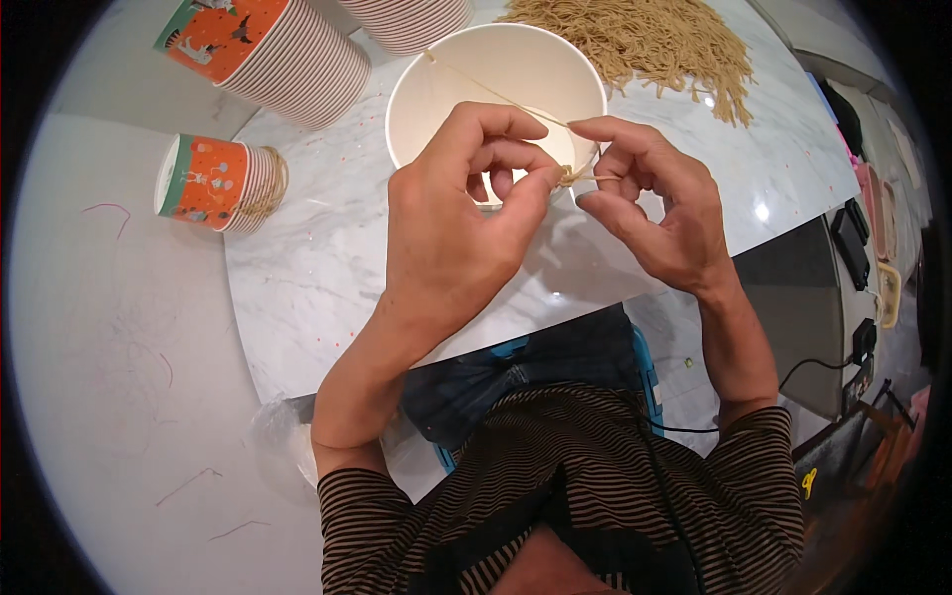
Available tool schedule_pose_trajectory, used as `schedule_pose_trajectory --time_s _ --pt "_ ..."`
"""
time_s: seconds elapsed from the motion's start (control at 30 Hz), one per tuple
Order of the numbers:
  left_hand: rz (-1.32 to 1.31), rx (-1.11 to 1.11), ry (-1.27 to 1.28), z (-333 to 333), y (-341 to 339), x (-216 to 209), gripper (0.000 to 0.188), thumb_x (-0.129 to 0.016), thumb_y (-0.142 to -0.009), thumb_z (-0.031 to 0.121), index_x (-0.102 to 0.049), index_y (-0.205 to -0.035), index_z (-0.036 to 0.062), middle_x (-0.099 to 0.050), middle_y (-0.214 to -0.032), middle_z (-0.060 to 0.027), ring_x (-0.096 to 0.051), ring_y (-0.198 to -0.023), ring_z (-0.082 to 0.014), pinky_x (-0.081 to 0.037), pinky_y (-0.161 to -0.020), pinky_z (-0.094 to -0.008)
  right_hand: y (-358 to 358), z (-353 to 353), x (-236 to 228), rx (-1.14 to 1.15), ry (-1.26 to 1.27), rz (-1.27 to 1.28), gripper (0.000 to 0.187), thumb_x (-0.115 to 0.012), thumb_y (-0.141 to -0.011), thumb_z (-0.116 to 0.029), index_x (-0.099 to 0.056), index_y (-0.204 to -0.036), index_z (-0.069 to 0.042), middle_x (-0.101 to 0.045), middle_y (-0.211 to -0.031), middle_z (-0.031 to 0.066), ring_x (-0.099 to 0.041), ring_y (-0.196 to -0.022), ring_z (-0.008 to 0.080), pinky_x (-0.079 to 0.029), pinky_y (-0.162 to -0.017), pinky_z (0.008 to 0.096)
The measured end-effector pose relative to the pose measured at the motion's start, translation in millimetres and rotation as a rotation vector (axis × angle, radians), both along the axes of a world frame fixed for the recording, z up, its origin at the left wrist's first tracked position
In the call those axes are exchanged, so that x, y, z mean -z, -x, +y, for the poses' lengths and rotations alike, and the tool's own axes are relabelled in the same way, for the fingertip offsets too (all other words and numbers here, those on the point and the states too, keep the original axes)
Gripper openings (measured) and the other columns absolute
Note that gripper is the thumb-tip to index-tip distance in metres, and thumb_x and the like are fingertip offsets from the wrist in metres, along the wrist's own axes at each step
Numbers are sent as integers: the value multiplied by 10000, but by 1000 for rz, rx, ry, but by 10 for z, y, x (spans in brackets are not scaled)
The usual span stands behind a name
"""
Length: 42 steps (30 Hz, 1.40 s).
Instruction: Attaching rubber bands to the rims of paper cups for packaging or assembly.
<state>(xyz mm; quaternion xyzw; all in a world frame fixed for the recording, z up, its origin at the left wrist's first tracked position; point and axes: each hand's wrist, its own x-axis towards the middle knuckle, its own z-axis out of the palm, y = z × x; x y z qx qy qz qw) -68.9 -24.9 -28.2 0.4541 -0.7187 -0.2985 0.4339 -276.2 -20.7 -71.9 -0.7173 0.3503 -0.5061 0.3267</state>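
My left hand (451, 208) pinches a small knot or loop of tan string (496, 94) between thumb and fingers. Just to its right, my right hand (669, 203) has its thumb and fingers closed around another part of that string. One strand runs up left from my fingers to the far rim of a large white bowl-like paper container (421, 94). That container stands behind my hands with its mouth toward me, and my left hand covers part of its near side. How the string passes around the container is hidden.
A heap of cut tan strings (645, 45) lies at the far right of the marbled table (307, 278). A tall stack of orange-printed paper cups (297, 74) and another cup stack (407, 20) stand far left. A shorter stack (203, 183) there has string around it.
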Motion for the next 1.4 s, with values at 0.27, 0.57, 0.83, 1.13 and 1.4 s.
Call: schedule_pose_trajectory --time_s 0.27,0.57,0.83,1.13,1.4 --pt "1 32 -5 -33 15 -22 242 -739 -871 21 -647 -1095 10 -755 -850 -38 -590 -693 -66 -465 -607 -227 42 -115 -29 84 217 116 115 -786 -875 2 -769 -988 -9 -688 -802 64 -624 -656 130 -496 -564 262" --pt "-9 99 -87 -68 26 -106 301 -745 -869 34 -651 -1152 -6 -767 -890 -64 -619 -715 -113 -508 -653 -273 67 -172 59 155 228 120 59 -765 -899 -8 -729 -944 7 -661 -808 57 -617 -666 141 -495 -588 270" --pt "-281 282 -88 -253 46 -187 253 -784 -861 150 -760 -1078 23 -761 -908 -24 -561 -685 -68 -440 -629 -239 81 -161 106 103 4 -100 72 -716 -970 -45 -711 -960 26 -667 -849 49 -607 -689 110 -489 -595 256" --pt "-328 135 20 -251 135 -110 106 -791 -830 114 -756 -861 18 -715 -733 -7 -533 -610 -48 -413 -545 -242 177 -142 142 119 -44 -46 80 -711 -970 -48 -710 -986 30 -687 -858 47 -620 -721 104 -508 -638 247" --pt "-430 54 357 -216 202 31 95 -723 -818 46 -717 -900 95 -665 -828 -56 -682 -728 -287 -514 -603 -409 210 -114 120 109 -111 -28 113 -708 -983 -77 -710 -1003 33 -700 -863 40 -627 -749 84 -521 -655 238"
